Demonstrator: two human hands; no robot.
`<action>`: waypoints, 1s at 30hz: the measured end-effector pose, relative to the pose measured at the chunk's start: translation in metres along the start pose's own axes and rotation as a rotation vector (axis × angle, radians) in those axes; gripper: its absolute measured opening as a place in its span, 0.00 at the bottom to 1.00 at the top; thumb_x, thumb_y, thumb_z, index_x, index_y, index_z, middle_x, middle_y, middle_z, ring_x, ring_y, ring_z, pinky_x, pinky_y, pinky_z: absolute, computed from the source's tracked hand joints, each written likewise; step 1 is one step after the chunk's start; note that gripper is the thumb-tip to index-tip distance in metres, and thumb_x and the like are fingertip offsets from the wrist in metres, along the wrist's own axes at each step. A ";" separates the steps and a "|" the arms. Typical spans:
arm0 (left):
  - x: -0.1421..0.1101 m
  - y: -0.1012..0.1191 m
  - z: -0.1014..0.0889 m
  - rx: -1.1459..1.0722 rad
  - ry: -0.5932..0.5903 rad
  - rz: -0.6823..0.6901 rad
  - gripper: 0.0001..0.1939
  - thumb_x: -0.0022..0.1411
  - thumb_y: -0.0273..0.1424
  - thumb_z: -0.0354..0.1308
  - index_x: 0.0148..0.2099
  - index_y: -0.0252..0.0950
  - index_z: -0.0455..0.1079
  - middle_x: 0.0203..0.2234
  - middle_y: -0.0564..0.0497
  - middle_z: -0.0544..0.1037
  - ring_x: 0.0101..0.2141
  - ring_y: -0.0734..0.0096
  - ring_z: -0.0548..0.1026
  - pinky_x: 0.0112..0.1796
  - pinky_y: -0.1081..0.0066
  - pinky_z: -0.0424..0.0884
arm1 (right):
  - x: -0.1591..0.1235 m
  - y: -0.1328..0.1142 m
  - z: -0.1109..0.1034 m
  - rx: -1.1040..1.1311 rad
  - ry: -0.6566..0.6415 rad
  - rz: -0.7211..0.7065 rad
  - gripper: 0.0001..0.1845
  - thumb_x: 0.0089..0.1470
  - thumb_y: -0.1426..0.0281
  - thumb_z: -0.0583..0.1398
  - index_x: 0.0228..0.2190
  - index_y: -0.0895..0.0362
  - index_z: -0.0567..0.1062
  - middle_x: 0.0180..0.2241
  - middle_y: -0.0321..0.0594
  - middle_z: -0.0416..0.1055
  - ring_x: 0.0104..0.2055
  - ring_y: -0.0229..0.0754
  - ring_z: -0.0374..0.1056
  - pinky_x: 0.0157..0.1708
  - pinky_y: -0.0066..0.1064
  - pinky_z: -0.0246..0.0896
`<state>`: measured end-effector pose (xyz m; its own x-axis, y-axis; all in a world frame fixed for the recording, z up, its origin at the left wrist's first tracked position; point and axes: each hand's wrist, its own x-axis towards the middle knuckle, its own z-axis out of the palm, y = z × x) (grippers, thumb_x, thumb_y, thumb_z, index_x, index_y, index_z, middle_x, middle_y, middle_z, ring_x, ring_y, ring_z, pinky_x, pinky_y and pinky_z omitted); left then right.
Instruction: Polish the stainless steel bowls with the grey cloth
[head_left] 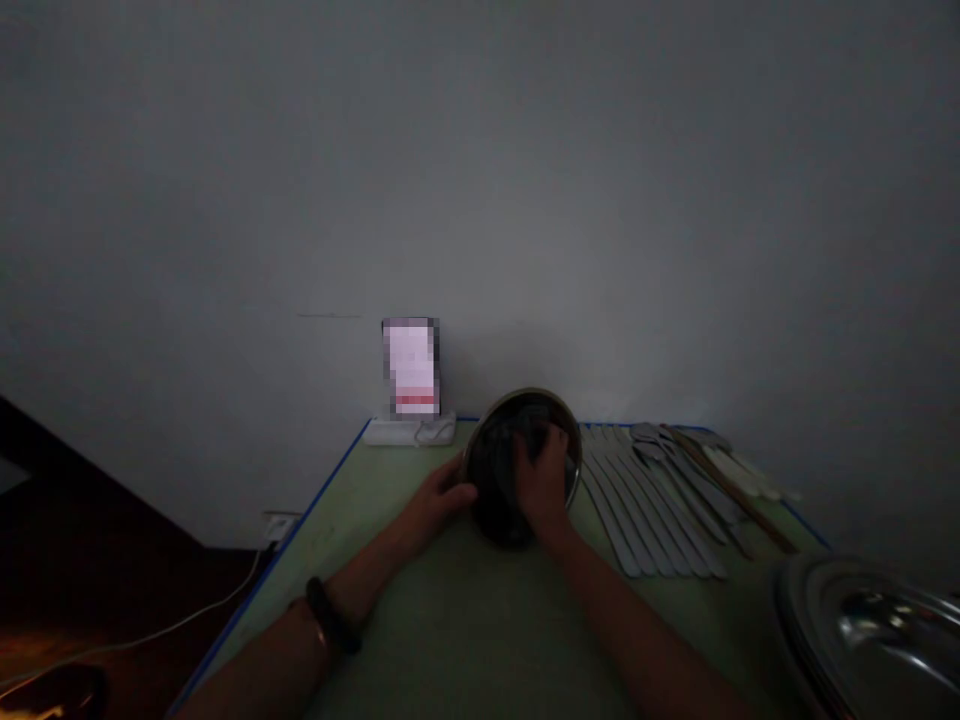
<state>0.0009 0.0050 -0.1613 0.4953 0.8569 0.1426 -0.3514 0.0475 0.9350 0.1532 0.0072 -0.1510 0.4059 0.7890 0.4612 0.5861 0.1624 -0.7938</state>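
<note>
A round metal bowl (pixel 495 522) stands tilted on the green tabletop, its dark inside facing me. My left hand (pixel 444 497) grips the bowl at its left edge, with the thumb on the near side and the other fingers partly hidden behind it. Inside the bowl is my right hand (pixel 541 487), its fingers closed on a dark grey cloth (pixel 498 452) pressed against the inner wall. Poor light blurs the cloth's outline.
Right of the bowl lie a row of table knives (pixel 637 510), several spoons (pixel 664 452) and brown chopsticks (pixel 731 485). Shiny metal dishes (pixel 795 600) sit at the near right. A lit phone (pixel 412 365) leans on the wall behind a white power strip (pixel 390 432).
</note>
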 end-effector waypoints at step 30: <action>0.007 -0.003 0.025 -0.231 0.569 0.051 0.26 0.47 0.52 0.58 0.36 0.35 0.75 0.35 0.46 0.82 0.51 0.52 0.71 0.55 0.59 0.62 | -0.021 -0.038 -0.007 0.356 -0.616 -0.144 0.15 0.56 0.70 0.54 0.46 0.57 0.66 0.45 0.43 0.72 0.48 0.41 0.68 0.51 0.35 0.61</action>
<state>0.0253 -0.0025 -0.1552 -0.0060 0.9975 -0.0702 -0.5584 0.0549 0.8277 0.1267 -0.0196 -0.1276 -0.1885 0.9188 0.3469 0.2976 0.3900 -0.8714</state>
